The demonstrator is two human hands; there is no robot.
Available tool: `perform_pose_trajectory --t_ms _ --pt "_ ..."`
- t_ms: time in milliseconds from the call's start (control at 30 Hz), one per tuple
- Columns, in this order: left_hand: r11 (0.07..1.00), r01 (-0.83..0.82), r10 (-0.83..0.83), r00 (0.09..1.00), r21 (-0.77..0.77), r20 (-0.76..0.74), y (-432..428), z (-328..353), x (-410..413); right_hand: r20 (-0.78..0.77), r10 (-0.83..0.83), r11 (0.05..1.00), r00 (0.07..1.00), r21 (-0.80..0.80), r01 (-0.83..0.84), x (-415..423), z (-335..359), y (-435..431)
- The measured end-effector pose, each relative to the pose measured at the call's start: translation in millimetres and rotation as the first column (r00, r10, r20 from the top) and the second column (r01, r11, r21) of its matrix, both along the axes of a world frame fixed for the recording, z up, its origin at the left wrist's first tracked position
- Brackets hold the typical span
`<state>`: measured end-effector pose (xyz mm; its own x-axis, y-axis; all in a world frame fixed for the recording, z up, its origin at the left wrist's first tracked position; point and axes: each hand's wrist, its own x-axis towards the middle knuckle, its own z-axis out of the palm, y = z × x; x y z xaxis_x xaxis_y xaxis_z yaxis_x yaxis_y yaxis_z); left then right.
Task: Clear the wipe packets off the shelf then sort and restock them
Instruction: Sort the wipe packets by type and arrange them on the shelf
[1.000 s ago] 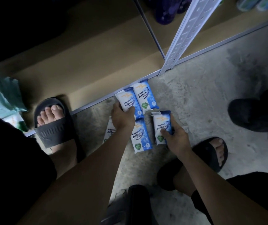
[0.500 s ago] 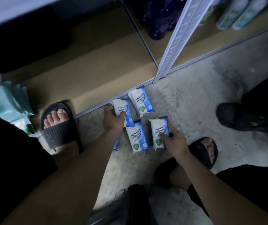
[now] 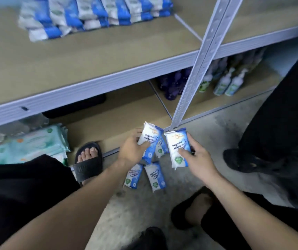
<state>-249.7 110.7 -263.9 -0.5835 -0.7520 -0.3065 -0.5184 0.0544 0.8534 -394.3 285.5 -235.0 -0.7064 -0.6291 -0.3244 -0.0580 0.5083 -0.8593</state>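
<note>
Head view, looking down at a shelf unit and concrete floor (image 3: 141, 219); low light, some blur toward the top.

Far left: green packs (image 3: 27, 145) piled on the bottom board; just beside them a left foot (image 3: 88, 159) in a black slide, toes toward the shelf edge.

Upper shelf (image 3: 72, 60): a stack (image 3: 90, 13) of blue-and-white wipe packets at the back left, several layers, blurred.

Centre: left hand (image 3: 132, 152) grips the left packet (image 3: 149, 137), thumb across the front, fingers curled behind; packet is off the floor, upright, leaning a little right. Another packet (image 3: 160, 148) shows partly behind it; held or lying, cannot tell. Two floor packets (image 3: 133, 175) lie flat below the hands, just beside each other, labels up.

Right of centre: right hand (image 3: 197, 159) clamps the right packet (image 3: 178, 148), thumb on the lower front, fingers wrapped round the right edge; packet is off the floor, upright, label facing the camera. Top corners of the two held packets are very close; touching or not, cannot tell.

Grey perforated post (image 3: 198, 60) runs down to the floor just behind the right packet; purple bottles (image 3: 173, 83) stand left of it on the bottom board, white pump bottles (image 3: 229, 83) right of it.

Bottom: right foot (image 3: 195, 212) in a dark slide, in shadow.

Far right: another person's dark shoe (image 3: 249, 161) and trouser leg on the floor.
</note>
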Motion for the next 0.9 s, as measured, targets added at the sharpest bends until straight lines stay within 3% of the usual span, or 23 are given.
perform_pose_trajectory --t_ms 133,433,600,900 --pt "0.989 0.048 -0.062 0.994 -0.142 -0.091 -5.8 73.4 2.6 -0.042 0.017 0.991 0.999 -0.131 -0.022 -2.5 65.8 -10.1" --pt "0.993 0.051 -0.091 0.906 -0.108 -0.413 -37.4 229.1 -0.1 -0.164 0.01 0.901 0.986 -0.427 -0.08 2.1 193.0 -53.4" --pt "0.993 -0.021 -0.037 0.88 -0.118 -0.473 -67.0 248.6 -0.2 -0.18 -0.014 0.87 0.984 -0.487 -0.077 -5.1 213.8 -94.1" --pt "0.977 -0.209 0.204 0.884 0.034 -0.421 -107.1 252.0 -26.8 -0.009 -0.126 0.866 0.992 -0.489 0.105 -17.0 212.4 -171.1"
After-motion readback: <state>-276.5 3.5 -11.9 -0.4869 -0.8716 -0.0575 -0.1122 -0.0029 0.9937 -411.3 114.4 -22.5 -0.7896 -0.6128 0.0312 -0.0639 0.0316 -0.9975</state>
